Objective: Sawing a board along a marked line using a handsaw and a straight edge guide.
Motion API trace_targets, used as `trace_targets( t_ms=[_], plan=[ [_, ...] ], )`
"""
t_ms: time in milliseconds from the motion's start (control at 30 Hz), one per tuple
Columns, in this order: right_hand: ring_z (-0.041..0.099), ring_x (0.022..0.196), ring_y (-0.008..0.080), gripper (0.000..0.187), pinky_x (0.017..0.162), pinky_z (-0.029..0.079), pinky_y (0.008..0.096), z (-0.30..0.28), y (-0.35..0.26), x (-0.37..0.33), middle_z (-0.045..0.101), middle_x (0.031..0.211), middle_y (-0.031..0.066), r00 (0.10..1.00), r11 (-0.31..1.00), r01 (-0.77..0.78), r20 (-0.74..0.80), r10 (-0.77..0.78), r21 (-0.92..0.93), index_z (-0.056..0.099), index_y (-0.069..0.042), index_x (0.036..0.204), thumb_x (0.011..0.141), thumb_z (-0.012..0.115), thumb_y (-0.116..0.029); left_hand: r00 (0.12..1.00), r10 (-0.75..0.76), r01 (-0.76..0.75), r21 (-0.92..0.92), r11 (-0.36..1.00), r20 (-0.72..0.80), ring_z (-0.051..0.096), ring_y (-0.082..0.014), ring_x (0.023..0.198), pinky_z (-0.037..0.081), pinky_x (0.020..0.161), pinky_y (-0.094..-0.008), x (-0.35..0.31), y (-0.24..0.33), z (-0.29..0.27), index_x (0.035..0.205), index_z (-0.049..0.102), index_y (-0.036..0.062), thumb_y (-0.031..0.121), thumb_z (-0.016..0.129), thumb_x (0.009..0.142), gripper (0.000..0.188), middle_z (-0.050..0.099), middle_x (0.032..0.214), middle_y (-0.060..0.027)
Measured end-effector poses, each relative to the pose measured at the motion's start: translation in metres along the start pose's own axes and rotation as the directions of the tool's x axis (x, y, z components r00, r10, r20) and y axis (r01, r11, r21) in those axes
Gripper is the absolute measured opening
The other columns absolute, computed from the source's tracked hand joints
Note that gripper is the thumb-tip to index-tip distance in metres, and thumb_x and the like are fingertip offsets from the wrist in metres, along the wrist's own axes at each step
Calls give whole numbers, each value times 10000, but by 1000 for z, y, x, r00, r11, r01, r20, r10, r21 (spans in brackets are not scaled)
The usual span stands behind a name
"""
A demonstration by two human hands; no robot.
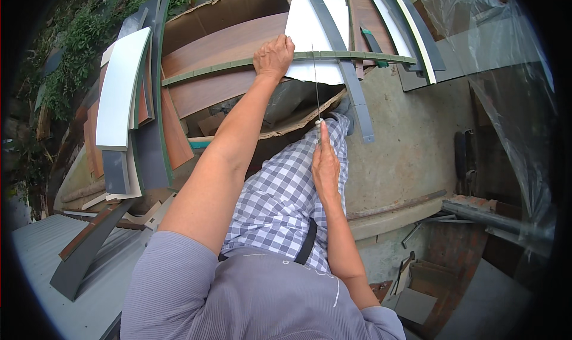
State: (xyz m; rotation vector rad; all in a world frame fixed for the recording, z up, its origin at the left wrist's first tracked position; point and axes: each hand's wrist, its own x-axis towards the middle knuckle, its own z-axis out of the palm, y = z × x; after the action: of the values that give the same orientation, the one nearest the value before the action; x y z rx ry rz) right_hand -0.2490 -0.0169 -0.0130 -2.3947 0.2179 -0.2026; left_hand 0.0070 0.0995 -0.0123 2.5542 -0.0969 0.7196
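A long, narrow green strip [208,69] with evenly spaced marks along its length lies crosswise over boards and an open cardboard box. My left hand [274,57] is closed over it, left of the middle. In my right hand [326,170], held near my knees, is the handle of a thin saw [317,92]. Its blade looks like a fine line, seen edge-on, and points away from me, crossing the strip just right of my left hand. Whether its teeth touch the strip cannot be told. Under the strip lie a white panel [322,18] and a grey bar [357,101].
The cardboard box [220,12] holds brown wood-look boards [232,39]. White and dark boards [122,89] are stacked at left, near a corrugated metal sheet [36,250]. Clear plastic sheeting [506,101] hangs at right. Concrete floor [405,155] shows beside my legs.
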Motion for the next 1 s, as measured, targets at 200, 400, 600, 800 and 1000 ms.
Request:
trace_targets(
  t_ms=[200,400,600,800,1000],
  plan=[
    [618,733,334,637,683,467,466,-3,-15,21,606,824,187,999,998,-35,38,33,50,245,-227,1477,913,482,-49,1000,-5,5,0,1000,-1,652,-298,663,516,599,-441,0,-4,0,743,590,106,273,487,877,238,670,727,-97],
    [611,731,387,573,679,462,496,0,-32,107,596,776,208,999,997,20,-33,-22,-77,290,-225,1451,922,461,-88,999,-6,6,11,1000,34,652,-301,672,515,606,-446,-4,6,-1,752,585,109,278,483,880,236,669,735,-100],
    [609,705,372,596,650,471,490,9,-17,82,587,772,193,998,997,47,-50,-49,-53,270,-249,1460,922,465,-84,1000,-5,5,29,1000,22,653,-299,669,518,597,-441,-3,1,2,765,587,109,275,482,881,228,670,731,-94],
    [600,680,328,658,644,475,456,2,-3,-3,568,764,163,999,998,42,-28,-43,-44,237,-270,1477,910,485,-47,1000,2,-2,27,1000,-5,652,-296,656,518,585,-436,2,-1,2,755,588,106,272,482,880,233,669,722,-88],
    [603,665,337,611,647,477,466,-8,-16,54,574,734,171,1000,999,-5,17,6,-34,278,-255,1462,917,472,-60,1000,-4,3,49,999,11,651,-301,661,518,588,-440,0,0,-3,760,591,106,277,477,879,238,669,729,-93]
  ],
)
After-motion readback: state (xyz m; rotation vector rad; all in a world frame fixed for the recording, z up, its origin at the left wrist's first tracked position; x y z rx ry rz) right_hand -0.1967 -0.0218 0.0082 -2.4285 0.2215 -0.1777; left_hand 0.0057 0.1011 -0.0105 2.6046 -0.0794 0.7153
